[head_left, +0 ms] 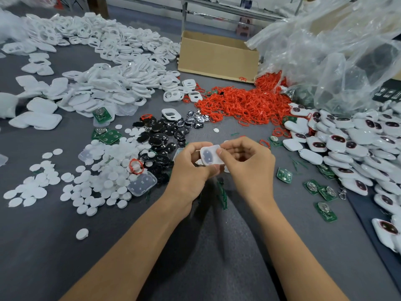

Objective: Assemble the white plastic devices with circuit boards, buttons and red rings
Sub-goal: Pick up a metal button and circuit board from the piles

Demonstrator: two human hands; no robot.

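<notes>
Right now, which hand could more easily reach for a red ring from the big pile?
Probably the right hand: the red ring pile lies beyond it, on its side. Both hands grip the white casing, so the left hand could hold that alone.

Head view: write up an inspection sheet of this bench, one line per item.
Surface: grey table, loose parts spread across the left, back and right.
Job's things: white shells heaped far left; red rings piled centre back; black buttons and white discs left of the hands; green circuit boards scattered right; assembled devices heaped far right.
Clutter: green offcuts near the wrists; clear plastic bag slumped at back right.
Hands: left hand and right hand both pinch one translucent white cover.
Cables: nothing seen.
Surroundings: open cardboard box behind the rings; metal frame beyond.
</notes>
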